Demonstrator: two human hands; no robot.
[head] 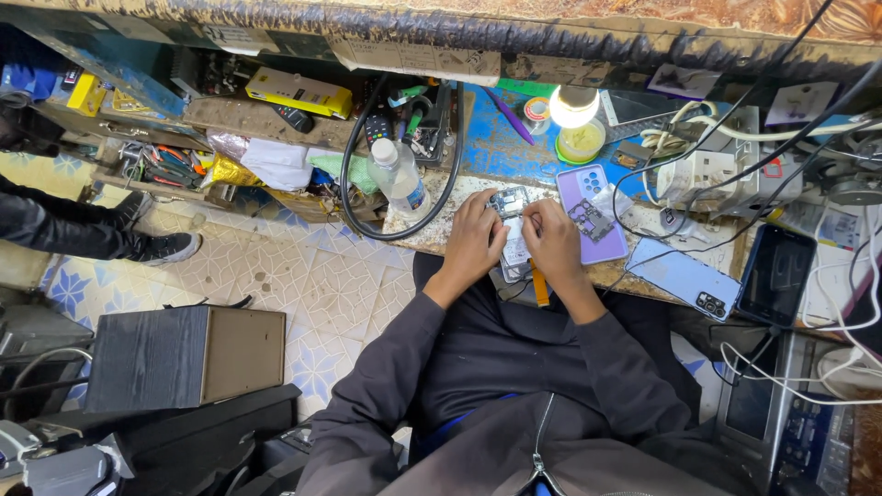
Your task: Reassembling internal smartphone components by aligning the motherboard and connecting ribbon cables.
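An opened phone [511,204] with its back off lies on the worn workbench [432,234], its circuit parts showing. My left hand [473,241] rests on its left side, fingers curled against it. My right hand [554,241] presses on its right side. Both hands hold the phone between them. Just right of my right hand lies a purple phone back cover [588,188] with a dark inner frame piece [593,220] on it. An orange tool [539,289] lies under my right wrist at the bench edge.
A clear plastic bottle [398,176] and a black cable loop [354,184] lie left of the phone. A lit lamp bulb [573,104] hangs over a small pot [581,142]. A blue phone [684,276] and black phone [777,274] lie right. A person's shoes [165,246] stand on the tiled floor.
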